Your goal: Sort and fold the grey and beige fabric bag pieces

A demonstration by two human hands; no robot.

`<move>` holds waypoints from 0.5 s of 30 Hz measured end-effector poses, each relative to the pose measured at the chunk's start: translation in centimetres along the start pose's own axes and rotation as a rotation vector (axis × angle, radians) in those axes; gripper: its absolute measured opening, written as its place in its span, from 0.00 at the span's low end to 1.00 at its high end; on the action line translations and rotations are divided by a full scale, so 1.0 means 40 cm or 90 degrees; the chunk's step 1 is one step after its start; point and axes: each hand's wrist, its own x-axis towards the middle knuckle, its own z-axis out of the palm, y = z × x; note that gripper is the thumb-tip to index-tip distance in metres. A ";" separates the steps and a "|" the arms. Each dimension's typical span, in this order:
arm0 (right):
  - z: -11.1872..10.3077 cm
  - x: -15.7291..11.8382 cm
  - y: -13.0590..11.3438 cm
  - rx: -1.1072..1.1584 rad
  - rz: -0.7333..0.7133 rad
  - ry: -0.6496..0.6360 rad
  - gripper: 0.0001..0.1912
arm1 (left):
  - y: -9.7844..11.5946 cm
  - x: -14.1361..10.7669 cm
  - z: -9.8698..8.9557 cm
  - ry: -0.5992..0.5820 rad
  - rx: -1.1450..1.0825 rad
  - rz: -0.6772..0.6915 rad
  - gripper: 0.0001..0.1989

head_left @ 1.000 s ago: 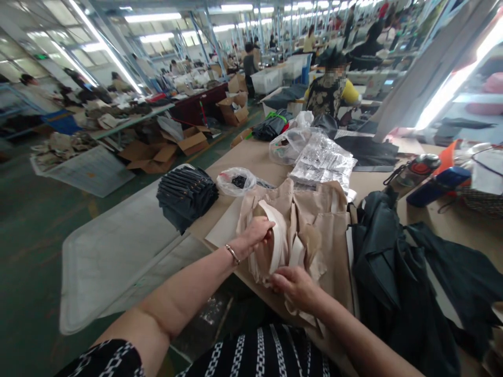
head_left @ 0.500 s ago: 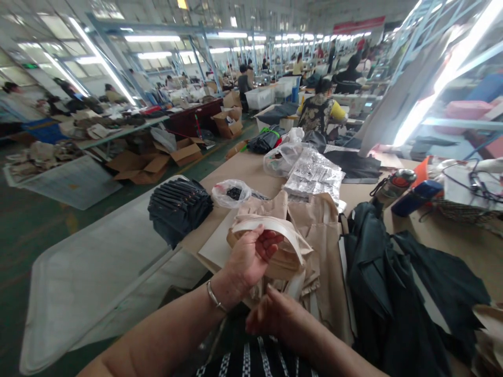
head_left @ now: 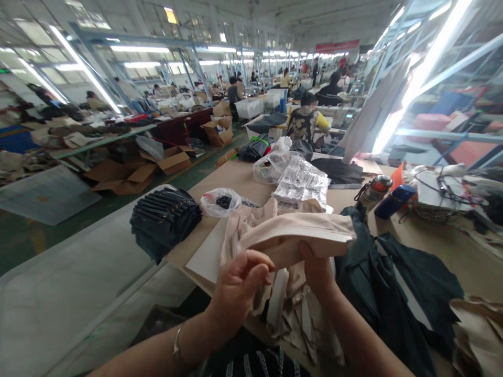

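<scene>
A beige garment (head_left: 291, 225) with a pale waistband is raised above the table in front of me. My right hand (head_left: 319, 269) grips its lower edge from below, with the fingers partly hidden by the cloth. At the left end of the band, my left hand (head_left: 245, 275) has its fingers curled and pressed together near the cloth; whatever is between the fingertips is too small to name. Beige folds with pale strips hang below both hands.
Stacked dark garments (head_left: 165, 222) lie at the left table edge, near a plastic bag (head_left: 220, 203). Silvery packets (head_left: 302, 180) sit behind the beige cloth. Rightward are dark cloth (head_left: 363, 272), a bottle (head_left: 373, 191) and a blue case (head_left: 395, 201). A person (head_left: 306, 123) sits beyond the table.
My right hand has risen and taken hold of the band. The waistband loop now looks stretched out to the right, and my left hand has drawn back, its fingers curling in.
</scene>
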 end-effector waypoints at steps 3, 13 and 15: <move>-0.052 0.006 -0.052 -0.145 -0.101 -0.056 0.14 | -0.041 0.003 -0.014 0.046 0.259 0.266 0.12; -0.048 -0.035 -0.080 -0.371 -0.131 -0.207 0.10 | -0.214 0.088 0.098 -0.159 0.232 -0.019 0.11; -0.073 -0.035 -0.067 -0.377 -0.122 -0.265 0.13 | -0.229 0.110 0.094 -0.132 0.098 -0.134 0.09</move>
